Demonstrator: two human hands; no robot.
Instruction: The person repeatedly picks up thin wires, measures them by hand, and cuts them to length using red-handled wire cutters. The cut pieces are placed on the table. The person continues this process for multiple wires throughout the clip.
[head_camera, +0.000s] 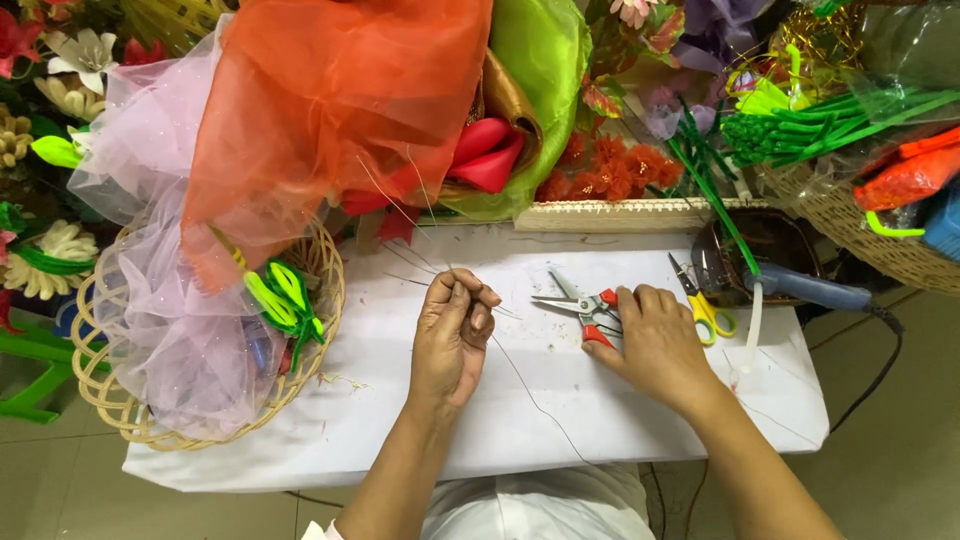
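Observation:
My left hand (452, 335) rests on the white table (400, 420) with thumb and fingers pinched on a thin wire (530, 392) that trails toward the table's front edge. My right hand (655, 340) lies over the red handles of a pair of snips (578, 306), whose open metal blades point left. A second pair of scissors with yellow handles (703, 305) lies just right of my right hand.
A wicker basket (110, 400) at the left holds lilac and orange tulle (300, 100) and green pieces. A glue gun (805, 290) lies at the right by a dark tray. Artificial flowers, green stems (800, 125) and baskets crowd the back.

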